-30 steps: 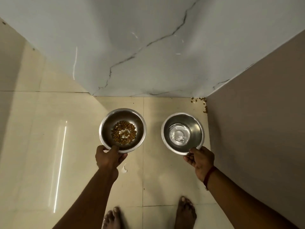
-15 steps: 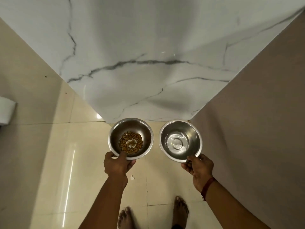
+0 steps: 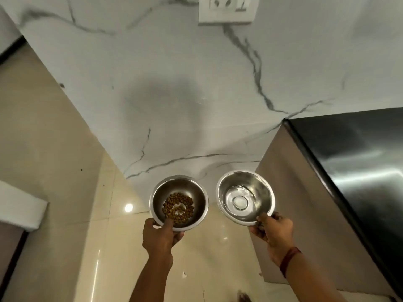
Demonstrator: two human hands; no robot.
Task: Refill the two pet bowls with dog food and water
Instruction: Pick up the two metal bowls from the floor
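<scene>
Two steel pet bowls are held up in the air above the floor. My left hand (image 3: 161, 237) grips the near rim of the food bowl (image 3: 197, 192), thumb inside; a small ring of brown kibble (image 3: 178, 207) lies at its bottom. My right hand (image 3: 275, 232) pinches the near rim of the water bowl (image 3: 261, 188), which holds a shallow bit of water (image 3: 239, 201). The bowls hang side by side, a small gap between them.
A white marble wall (image 3: 174, 94) with grey veins stands ahead, a socket plate (image 3: 226, 9) high on it. A beige cabinet with a dark glossy top (image 3: 357, 162) rises close on the right. Cream floor tiles (image 3: 109, 247) lie below; a white object (image 3: 19, 205) sits at left.
Both bowls have been lifted off the floor and raised. The view has tilted upward, so the socket plate and the cabinet top have come into sight and my feet have nearly left it.
</scene>
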